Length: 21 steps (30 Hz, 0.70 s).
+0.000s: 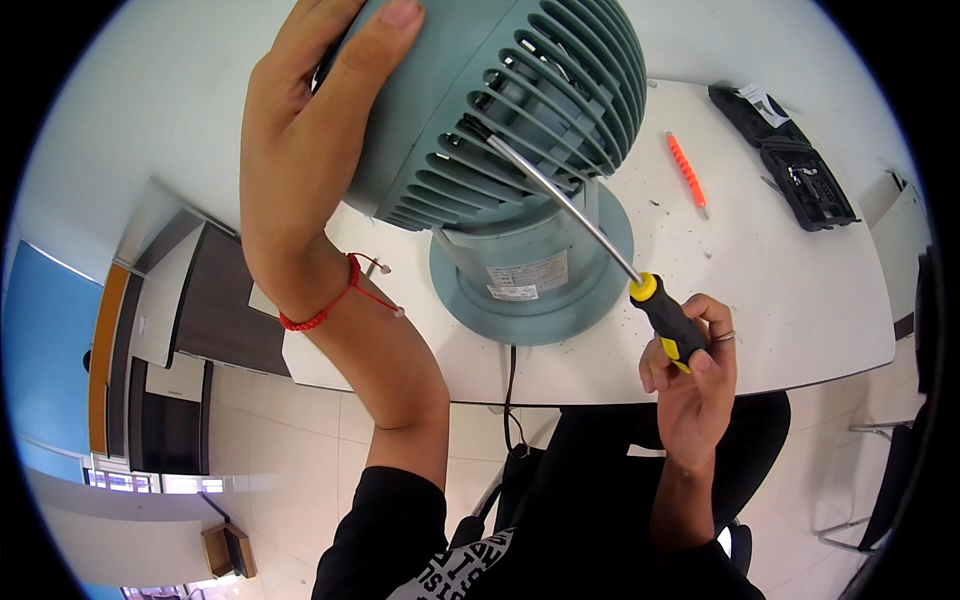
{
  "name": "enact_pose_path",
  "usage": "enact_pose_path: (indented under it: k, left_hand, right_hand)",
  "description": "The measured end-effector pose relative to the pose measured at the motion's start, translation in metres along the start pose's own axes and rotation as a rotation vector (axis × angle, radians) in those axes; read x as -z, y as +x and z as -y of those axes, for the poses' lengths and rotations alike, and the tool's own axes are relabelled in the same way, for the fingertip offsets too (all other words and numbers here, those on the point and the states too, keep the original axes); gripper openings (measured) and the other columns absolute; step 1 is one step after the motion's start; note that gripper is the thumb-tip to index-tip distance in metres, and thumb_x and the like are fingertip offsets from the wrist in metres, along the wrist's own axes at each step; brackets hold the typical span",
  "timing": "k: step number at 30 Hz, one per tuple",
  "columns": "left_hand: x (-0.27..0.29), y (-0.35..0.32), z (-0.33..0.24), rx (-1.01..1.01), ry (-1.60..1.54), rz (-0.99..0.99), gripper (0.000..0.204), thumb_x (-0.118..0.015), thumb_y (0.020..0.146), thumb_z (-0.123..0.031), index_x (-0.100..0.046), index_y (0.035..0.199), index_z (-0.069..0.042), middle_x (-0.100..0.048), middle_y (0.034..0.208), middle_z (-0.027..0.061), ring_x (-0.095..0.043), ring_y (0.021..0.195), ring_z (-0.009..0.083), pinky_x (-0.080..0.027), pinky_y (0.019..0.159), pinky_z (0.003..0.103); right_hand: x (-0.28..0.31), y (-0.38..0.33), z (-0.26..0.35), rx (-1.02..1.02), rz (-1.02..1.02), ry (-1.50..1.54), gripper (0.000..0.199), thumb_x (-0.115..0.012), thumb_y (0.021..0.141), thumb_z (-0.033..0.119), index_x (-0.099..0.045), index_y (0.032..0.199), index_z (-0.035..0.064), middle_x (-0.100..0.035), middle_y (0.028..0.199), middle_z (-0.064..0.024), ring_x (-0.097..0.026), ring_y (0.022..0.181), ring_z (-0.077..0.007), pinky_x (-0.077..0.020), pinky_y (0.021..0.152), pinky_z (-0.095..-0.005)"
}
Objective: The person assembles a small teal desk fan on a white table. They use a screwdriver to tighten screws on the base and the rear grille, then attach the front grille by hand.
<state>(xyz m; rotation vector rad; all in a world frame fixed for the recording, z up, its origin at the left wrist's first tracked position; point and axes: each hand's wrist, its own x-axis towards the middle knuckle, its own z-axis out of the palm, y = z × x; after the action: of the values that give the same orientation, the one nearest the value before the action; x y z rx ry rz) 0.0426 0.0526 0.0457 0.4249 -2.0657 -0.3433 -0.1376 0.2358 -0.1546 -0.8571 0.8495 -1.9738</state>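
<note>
White table (760, 330) with a rounded right side, set against a pale wall (760, 55); light tiled floor (270, 430) below. Dark cabinets (235, 295) and a blue panel (50, 340) at left; black chair (893, 480) at the right edge.

Grey-green fan (425, 125) stands on the table, left of its middle, on a round base (470, 305). Head tilted, slatted grille (450, 185) on its right and near sides; pale label (530, 272) on the neck. Black cord (512, 375) drops over the near table edge.

Left hand (310, 130): on the left side of the fan head, thumb laid over the housing, fingers curled toward the far side, fingertips hidden. Hold looks wide but in contact. Red braided bracelet (330, 305) at the wrist.

Right hand (697, 365): near right, fingers and thumb closed around the black-and-yellow handle of a screwdriver (665, 320). Its shaft slants far and left to the grille; dark tip at the slats, depth hard to tell.

Farther right on the table: orange stick-shaped tool (685, 170), then an open black case (805, 185) with small fittings inside. Dark specks near the base.
</note>
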Motion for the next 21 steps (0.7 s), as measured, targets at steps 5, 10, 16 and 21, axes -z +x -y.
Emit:
enact_pose_path:
  k: [5,10,16,21]
  left_hand:
    - [0.0,0.001,0.004,0.022,-0.034,-0.022,0.05,-0.055,0.101,-0.027,-0.056,0.14,0.005,-0.057,0.136,0.02,-0.053,0.126,0.0263,-0.038,0.108,0.035]
    - [0.001,0.0,0.002,0.008,-0.043,0.002,0.048,-0.057,0.101,-0.025,-0.056,0.139,0.004,-0.058,0.136,0.0186,-0.054,0.125,0.0251,-0.038,0.108,0.035]
    - [-0.004,0.004,0.007,-0.022,-0.115,0.015,0.046,-0.057,0.101,-0.024,-0.057,0.138,0.004,-0.059,0.135,0.0175,-0.054,0.124,0.0241,-0.039,0.107,0.034]
    - [0.001,0.006,0.029,-0.049,-0.062,-0.02,0.047,-0.059,0.101,-0.024,-0.057,0.138,0.004,-0.059,0.135,0.0173,-0.054,0.125,0.0239,-0.039,0.107,0.034]
  right_hand:
    - [0.01,0.013,0.0,0.171,0.021,-0.1,0.043,-0.06,0.099,0.029,-0.047,0.127,-0.0009,-0.057,0.088,-0.0087,-0.052,0.069,-0.0133,-0.0412,0.066,-0.0271]
    - [0.004,0.019,-0.004,0.337,-0.139,-0.296,0.041,-0.053,0.105,0.026,-0.05,0.134,-0.0026,-0.06,0.092,-0.0096,-0.054,0.072,-0.0131,-0.0423,0.068,-0.0271]
    - [0.021,0.013,-0.01,0.285,-0.029,-0.233,0.04,-0.048,0.107,0.03,-0.051,0.127,-0.0043,-0.051,0.074,-0.0023,-0.042,0.057,-0.0067,-0.0319,0.054,-0.023]
    - [-0.007,0.009,-0.007,-0.231,-0.152,0.19,0.045,-0.037,0.11,0.041,-0.054,0.117,0.0005,-0.038,0.06,0.0035,-0.026,0.044,-0.0042,-0.0246,0.042,-0.0215]
